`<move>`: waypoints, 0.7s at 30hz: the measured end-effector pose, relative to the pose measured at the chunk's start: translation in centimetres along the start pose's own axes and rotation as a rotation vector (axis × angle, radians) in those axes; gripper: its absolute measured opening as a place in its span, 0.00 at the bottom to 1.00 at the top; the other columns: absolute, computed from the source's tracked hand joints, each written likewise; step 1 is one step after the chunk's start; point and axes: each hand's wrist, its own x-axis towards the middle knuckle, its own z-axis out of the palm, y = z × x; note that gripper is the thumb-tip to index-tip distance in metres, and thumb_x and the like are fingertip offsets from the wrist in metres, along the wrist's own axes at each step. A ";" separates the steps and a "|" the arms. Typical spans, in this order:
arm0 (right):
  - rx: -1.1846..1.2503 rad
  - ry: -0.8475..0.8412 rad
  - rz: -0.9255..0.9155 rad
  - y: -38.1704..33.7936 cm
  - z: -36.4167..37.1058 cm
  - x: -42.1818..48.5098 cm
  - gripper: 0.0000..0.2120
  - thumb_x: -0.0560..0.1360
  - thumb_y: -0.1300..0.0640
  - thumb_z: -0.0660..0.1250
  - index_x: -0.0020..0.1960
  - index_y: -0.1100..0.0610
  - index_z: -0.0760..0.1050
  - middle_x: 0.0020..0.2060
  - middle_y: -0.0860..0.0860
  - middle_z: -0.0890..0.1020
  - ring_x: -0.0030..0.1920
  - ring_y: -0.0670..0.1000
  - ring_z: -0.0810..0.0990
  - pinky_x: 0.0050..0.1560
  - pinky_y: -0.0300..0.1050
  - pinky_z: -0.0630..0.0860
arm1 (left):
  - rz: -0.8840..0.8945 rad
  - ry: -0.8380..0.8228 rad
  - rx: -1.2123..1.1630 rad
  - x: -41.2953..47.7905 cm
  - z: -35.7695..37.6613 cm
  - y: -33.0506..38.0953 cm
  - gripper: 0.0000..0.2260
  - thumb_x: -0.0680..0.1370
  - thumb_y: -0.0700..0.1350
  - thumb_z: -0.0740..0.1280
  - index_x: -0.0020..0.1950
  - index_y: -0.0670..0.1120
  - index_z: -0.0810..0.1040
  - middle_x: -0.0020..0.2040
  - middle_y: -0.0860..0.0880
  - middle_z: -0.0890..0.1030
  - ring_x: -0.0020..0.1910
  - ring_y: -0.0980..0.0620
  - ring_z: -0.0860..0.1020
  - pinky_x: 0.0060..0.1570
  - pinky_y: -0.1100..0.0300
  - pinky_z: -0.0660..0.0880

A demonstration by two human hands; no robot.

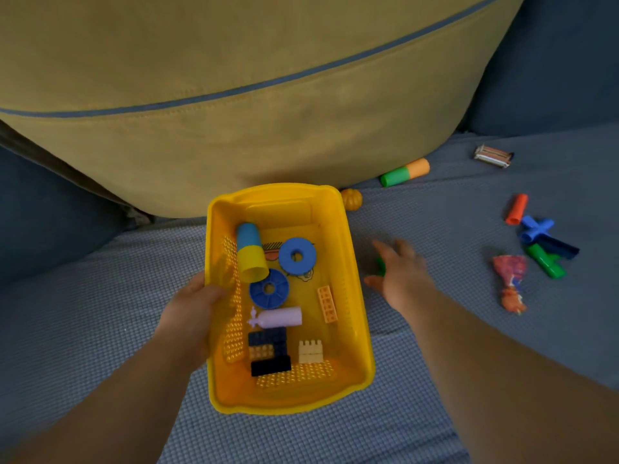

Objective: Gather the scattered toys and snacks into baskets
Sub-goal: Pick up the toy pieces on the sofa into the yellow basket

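right hand [398,276] fingers spread, empty, nearer | green toy [381,265] mid sofa seat, just beyond its palm, mostly hidden, axis unclear | left hand [194,306] grips yellow basket [284,401] left rim

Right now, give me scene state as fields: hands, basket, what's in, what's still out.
left hand: grips the yellow basket by its left rim
right hand: open, spread over a green piece on the sofa seat; contact unclear
in basket: blue-and-yellow tube, two blue discs, lilac tube, several bricks
still out: green-and-orange tube, orange tube, blue cross connector, small orange pumpkin, silver snack bar, red snack packet
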 end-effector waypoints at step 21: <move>0.317 0.601 -0.476 -9.1 -5.3 -3.4 0.18 0.76 0.55 0.66 0.65 0.48 0.72 0.65 0.53 0.69 0.64 0.53 0.69 0.58 0.43 0.70 | -0.022 -0.053 0.021 -2.1 2.5 -0.4 0.12 0.78 0.37 0.62 0.51 0.51 0.81 0.46 0.39 0.85 0.48 0.34 0.82 0.49 0.34 0.79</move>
